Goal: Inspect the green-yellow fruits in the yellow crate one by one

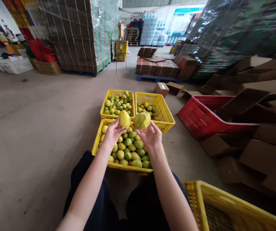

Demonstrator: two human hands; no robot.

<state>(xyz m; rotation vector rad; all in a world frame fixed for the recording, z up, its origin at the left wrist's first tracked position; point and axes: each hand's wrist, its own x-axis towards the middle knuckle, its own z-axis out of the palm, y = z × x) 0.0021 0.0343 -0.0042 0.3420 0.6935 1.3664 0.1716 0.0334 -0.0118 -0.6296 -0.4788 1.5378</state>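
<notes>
A yellow lemon [124, 119] is held up in my left hand [113, 134], gripped by the fingertips. My right hand [150, 136] holds a larger, greenish-yellow lemon [142, 120] with the palm turned up and the fingers around its underside. Both hands are raised over a yellow crate [128, 168] full of green and yellow lemons. Behind it stand two more yellow crates: the left one [102, 109] is well filled with mixed lemons, and the right one [168, 110] holds fewer lemons, mostly yellowish.
At my lower right is another yellow crate [197, 199], its inside partly visible. A red crate [193, 112] and loose cardboard boxes [265, 154] lie to the right. Farther off are flattened cartons [157, 67] on a blue pallet and wrapped stacks [75, 35].
</notes>
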